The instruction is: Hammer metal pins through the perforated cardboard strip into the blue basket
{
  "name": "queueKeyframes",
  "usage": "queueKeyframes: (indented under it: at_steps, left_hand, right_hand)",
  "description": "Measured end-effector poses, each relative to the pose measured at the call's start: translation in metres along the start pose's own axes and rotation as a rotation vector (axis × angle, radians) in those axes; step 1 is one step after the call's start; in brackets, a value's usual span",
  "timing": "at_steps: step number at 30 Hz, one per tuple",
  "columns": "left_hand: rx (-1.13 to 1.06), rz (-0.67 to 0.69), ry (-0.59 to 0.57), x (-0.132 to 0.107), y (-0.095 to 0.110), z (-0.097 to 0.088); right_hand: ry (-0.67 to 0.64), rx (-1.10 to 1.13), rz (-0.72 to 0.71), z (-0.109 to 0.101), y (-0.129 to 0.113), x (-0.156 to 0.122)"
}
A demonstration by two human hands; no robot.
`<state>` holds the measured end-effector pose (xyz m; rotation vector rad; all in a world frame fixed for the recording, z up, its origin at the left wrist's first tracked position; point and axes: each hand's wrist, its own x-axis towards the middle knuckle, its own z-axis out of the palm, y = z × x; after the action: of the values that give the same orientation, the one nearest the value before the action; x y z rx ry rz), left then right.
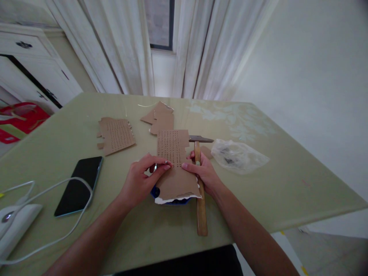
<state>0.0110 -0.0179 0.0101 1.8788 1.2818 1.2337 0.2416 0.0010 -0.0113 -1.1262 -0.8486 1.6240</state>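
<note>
Brown perforated cardboard [175, 168] is lying mid-table [258, 199], over something blue [155, 191]. The left hand [140, 182] is pinching the sheet's left edge with curled fingers. The right hand [204, 174] is holding its right edge under the thumb, fingers curling over a wooden-handled hammer [201, 214]. A phone [77, 184] is lying further left.

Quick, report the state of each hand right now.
Left hand: closed, pinching the left edge of the cardboard sheet.
Right hand: closed, pinching its right edge, lying across the hammer.
</note>
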Motion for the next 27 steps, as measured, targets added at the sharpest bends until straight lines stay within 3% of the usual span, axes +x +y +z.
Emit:
queueKeyframes:
  at_steps: [27]
  left_hand:
    - [0.016, -0.014, -0.002, 0.0004, -0.0015, -0.0016]
  right_hand:
    - [-0.011, -0.007, 0.01, 0.0006, -0.0011, -0.0008]
